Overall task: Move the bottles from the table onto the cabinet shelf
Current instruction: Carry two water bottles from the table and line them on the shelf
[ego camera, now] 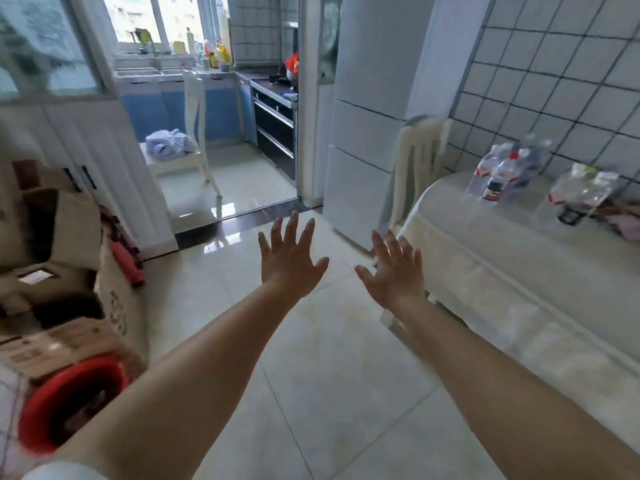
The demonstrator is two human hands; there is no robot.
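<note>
Tiled floor lies beneath both hands' spread, empty fingers: left hand, right hand. Cloth-covered counter right of them carries clear plastic bottles, blurred.

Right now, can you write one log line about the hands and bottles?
left hand: open, empty | right hand: open, empty | bottles: on table, untouched | stage: reaching

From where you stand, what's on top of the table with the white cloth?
On the table sit two shrink-wrapped packs of bottles: one pack nearer the chair, another pack further right, with some pinkish clutter beside it. The cloth hides the tabletop itself and anything underneath.
</note>
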